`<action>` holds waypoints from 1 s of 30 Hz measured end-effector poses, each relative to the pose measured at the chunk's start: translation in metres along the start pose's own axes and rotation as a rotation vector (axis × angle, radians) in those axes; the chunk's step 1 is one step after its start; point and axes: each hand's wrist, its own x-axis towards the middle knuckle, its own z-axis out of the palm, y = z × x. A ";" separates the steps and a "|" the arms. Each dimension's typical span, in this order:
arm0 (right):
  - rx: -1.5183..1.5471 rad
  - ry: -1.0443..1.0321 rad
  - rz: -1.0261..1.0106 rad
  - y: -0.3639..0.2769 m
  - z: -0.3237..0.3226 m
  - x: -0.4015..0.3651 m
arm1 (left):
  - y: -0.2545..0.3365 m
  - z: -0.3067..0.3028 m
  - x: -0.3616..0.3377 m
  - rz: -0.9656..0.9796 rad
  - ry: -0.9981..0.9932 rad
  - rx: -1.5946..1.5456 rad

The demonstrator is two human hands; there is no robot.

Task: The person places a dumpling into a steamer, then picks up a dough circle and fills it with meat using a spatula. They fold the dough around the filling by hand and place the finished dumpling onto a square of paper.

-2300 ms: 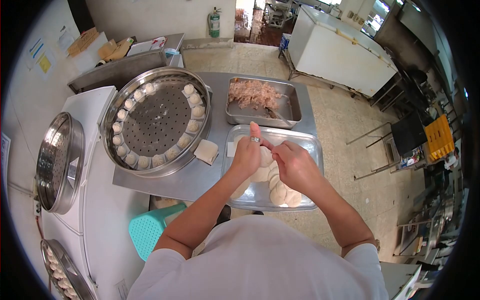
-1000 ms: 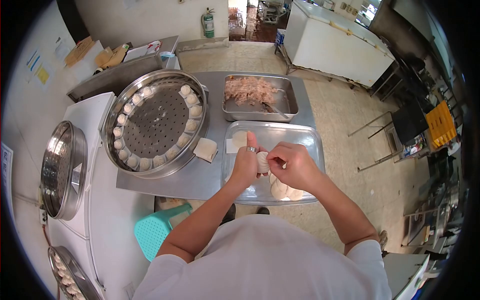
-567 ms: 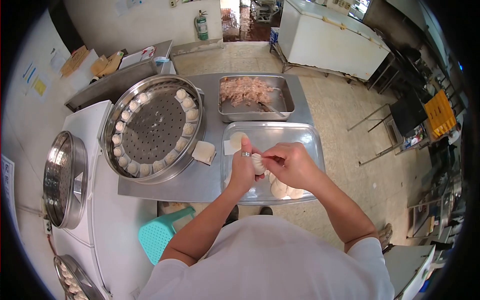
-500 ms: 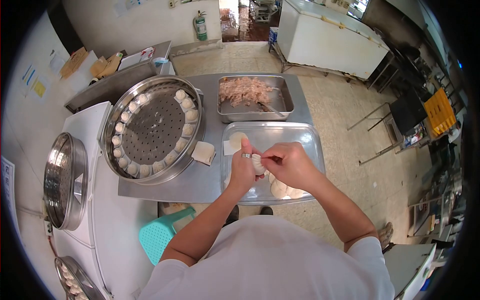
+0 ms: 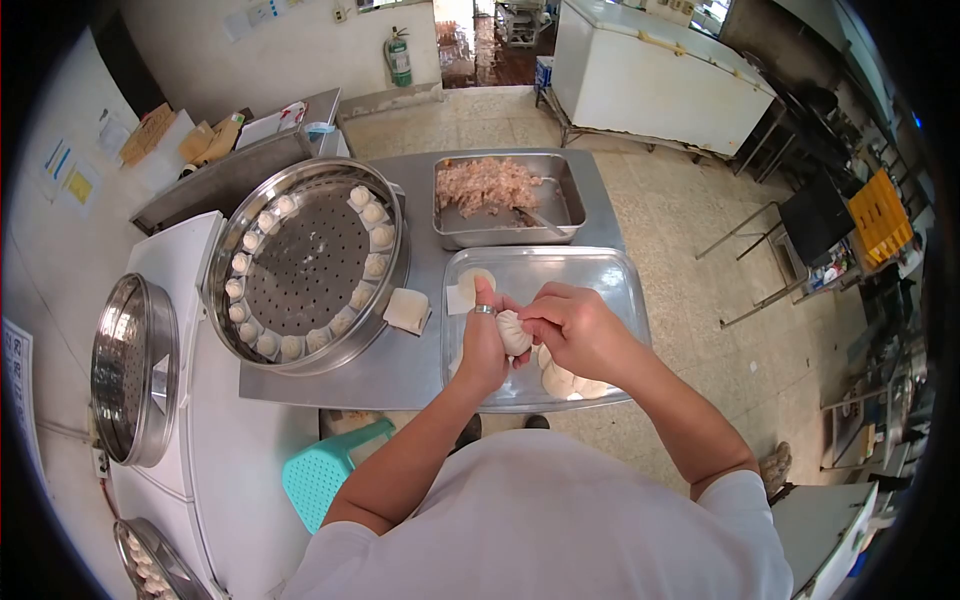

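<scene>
A white pleated bun rests in my left hand, with the fingers curled round it and the thumb raised. My right hand pinches the dough at the bun's upper right edge. Both hands are above a shiny metal tray. On that tray, a flat round dough wrapper lies on paper beyond my left hand, and several dough pieces are piled below my right hand. Behind stands a deep metal pan of minced filling with a utensil handle in it.
A round perforated steamer at the left holds several buns along its rim. Beside it sits a stack of paper squares. More steamers stand at the far left. A green stool is below the table's edge.
Both hands stay at the bun, shifted very slightly. More of the bun's pleated side shows between them. The camera view has moved a little.
</scene>
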 end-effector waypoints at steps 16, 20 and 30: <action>-0.059 0.042 -0.073 -0.005 0.001 0.001 | 0.002 0.005 -0.006 0.154 0.003 0.133; -0.184 0.086 -0.102 -0.006 0.010 -0.004 | 0.001 0.006 -0.008 0.134 0.012 0.097; 0.057 0.115 0.031 -0.003 0.014 -0.009 | 0.001 0.006 -0.011 0.177 -0.006 0.153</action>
